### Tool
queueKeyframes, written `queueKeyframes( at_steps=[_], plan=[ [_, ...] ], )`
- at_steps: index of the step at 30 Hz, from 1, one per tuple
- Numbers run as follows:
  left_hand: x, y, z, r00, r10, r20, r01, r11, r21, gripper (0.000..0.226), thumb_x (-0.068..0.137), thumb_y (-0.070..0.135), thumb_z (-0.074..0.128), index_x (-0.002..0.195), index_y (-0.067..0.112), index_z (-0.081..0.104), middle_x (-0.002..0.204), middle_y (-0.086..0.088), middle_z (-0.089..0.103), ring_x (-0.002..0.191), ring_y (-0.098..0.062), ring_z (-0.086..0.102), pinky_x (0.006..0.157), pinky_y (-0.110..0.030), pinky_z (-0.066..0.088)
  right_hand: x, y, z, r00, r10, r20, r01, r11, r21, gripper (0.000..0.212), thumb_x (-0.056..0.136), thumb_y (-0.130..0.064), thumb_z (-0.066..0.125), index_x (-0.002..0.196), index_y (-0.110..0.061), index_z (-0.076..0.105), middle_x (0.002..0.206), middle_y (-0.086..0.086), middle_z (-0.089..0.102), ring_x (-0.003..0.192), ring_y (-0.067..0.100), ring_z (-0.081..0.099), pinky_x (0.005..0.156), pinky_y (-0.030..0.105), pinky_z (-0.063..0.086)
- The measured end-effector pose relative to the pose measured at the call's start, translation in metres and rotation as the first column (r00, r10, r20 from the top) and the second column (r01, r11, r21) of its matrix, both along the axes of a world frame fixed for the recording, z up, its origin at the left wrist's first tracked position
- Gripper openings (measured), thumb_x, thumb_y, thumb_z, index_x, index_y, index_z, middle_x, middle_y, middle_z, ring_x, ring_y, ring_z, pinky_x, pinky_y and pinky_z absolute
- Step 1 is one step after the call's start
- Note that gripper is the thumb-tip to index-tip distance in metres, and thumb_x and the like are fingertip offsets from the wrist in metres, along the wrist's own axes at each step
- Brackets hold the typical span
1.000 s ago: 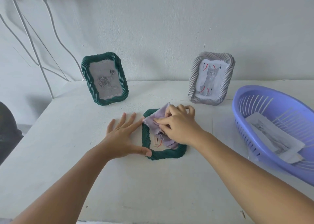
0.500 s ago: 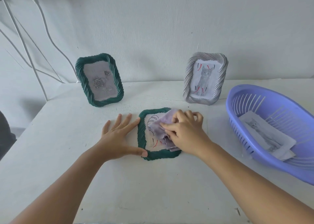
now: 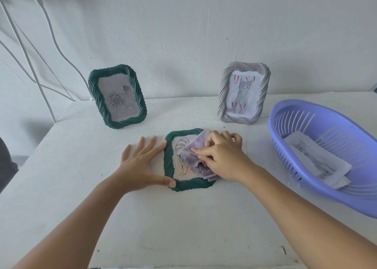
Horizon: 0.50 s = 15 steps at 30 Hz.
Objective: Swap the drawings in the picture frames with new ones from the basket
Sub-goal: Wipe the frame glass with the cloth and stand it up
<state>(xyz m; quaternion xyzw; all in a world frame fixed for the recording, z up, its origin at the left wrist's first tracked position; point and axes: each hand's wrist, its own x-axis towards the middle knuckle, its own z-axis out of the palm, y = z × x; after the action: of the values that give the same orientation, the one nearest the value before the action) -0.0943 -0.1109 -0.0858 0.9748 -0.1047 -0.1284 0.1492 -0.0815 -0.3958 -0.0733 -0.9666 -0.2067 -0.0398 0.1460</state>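
Desk [image 3: 183, 228], white, set against a white wall.

Item 1: dark green frame [image 3: 170, 164], lying flat near the desk's middle, glass side up, a line drawing [image 3: 181, 146] with red marks visible inside.

Item 2: lilac cloth [image 3: 193, 156], crumpled, lying on the right part of that frame's glass.

Left hand [image 3: 140, 162]: flat on the desk at the frame's left edge, fingers straight and spread, thumb tip touching the frame's near-left corner; this grip is relaxed and clasps nothing.

Right hand [image 3: 222, 158]: on top of the cloth, fingers curled, pinching and pressing the cloth onto the glass.

Item 3: second green frame [image 3: 93, 97], upright toward the desk's far-left corner, holding a grey rose drawing [image 3: 118, 99].

Item 4: grey frame [image 3: 223, 97], upright at the far edge, right of centre, holding a cat drawing [image 3: 242, 93] with red strokes.

Item 5: purple slotted basket [image 3: 306, 109], at the right edge, holding loose paper drawings [image 3: 316, 160], the top one of a cat.

Item 6: white cables [image 3: 26, 50], hanging down the wall at far left.
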Motion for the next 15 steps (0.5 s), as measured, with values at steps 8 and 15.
queueKeyframes(
  at_steps=[8,15],
  plan=[
    [0.000,0.001,0.000,1.000,0.000,-0.003,0.000,1.000,-0.003,0.112,0.041,0.109,0.048,0.133,0.079,-0.009,0.165,0.023,-0.018,0.147,-0.002,-0.033,0.123,-0.046,-0.016,-0.011,0.016,0.003,0.977,0.180,-0.114,-0.178,0.984,0.024,0.028,0.102,-0.054,0.047,0.126,-0.058,0.061,0.101,-0.017,0.034,0.102,0.012,0.024,0.103,0.041,0.012],
    [0.000,0.002,0.000,1.000,-0.023,-0.003,0.023,1.000,0.014,0.121,0.040,0.109,0.050,0.138,0.074,-0.012,0.165,0.022,-0.019,0.148,-0.005,-0.032,0.123,-0.049,-0.017,0.002,0.008,0.010,0.998,0.051,-0.031,-0.052,0.998,-0.023,0.027,0.103,-0.051,0.046,0.120,-0.055,0.066,0.103,-0.014,0.037,0.102,0.013,0.029,0.103,0.041,0.017]
  ],
)
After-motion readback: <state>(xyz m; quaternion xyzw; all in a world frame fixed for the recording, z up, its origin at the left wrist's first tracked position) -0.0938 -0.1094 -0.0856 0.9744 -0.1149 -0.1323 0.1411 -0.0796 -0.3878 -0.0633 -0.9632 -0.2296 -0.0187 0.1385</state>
